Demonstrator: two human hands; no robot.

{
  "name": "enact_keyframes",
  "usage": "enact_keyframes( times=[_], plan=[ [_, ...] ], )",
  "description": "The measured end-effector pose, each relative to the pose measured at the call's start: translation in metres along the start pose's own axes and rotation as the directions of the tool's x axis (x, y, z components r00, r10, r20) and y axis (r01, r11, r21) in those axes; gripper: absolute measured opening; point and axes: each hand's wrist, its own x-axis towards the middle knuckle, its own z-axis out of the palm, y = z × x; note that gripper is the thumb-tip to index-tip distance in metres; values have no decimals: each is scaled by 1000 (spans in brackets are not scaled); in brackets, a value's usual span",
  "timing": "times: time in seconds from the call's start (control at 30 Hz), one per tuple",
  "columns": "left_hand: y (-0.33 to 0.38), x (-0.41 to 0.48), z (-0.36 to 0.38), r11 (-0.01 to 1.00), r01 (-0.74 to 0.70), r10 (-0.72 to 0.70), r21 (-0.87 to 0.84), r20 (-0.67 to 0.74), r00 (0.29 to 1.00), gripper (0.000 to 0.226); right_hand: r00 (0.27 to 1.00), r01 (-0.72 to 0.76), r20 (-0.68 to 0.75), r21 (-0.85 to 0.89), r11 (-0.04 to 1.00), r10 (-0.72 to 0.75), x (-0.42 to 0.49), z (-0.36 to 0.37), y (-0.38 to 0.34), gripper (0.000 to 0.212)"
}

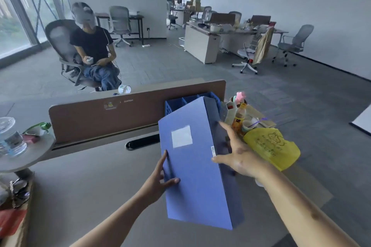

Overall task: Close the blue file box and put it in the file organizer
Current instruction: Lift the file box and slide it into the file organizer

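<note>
The blue file box, closed, with a white label on its broad face, is held tilted above the desk, its far end pointing at the blue file organizer that stands against the brown desk divider. My left hand grips the box's left edge, thumb on the front face. My right hand presses flat against its darker right side, fingers spread. The organizer's slots show behind the box's top; its right part is hidden by the box.
The brown divider runs across the desk's back. Right of the organizer stand bottles, cups and a yellow bag. A plastic cup sits on a round stand at left. A seated person is beyond the divider.
</note>
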Motion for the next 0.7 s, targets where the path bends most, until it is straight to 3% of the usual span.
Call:
enact_keyframes(
  times=[0.13,0.27,0.37,0.47,0.7],
  plan=[
    [56,16,19,997,-69,65,38,82,994,103,987,18,-161,-11,1000,-20,-5,-8,9,110],
    [103,43,27,984,-156,150,92,62,987,100,946,25,-309,-223,975,-95,-8,-5,8,106],
    [141,56,24,991,-133,132,10,64,989,100,918,71,-353,-307,949,-183,-7,1,0,102],
    [171,68,16,993,-112,115,-40,73,991,105,877,58,-433,-335,940,-208,1,6,-6,101],
    [201,92,-12,982,-183,180,36,79,981,123,784,64,-561,-353,934,-265,35,17,-17,108]
  ],
)
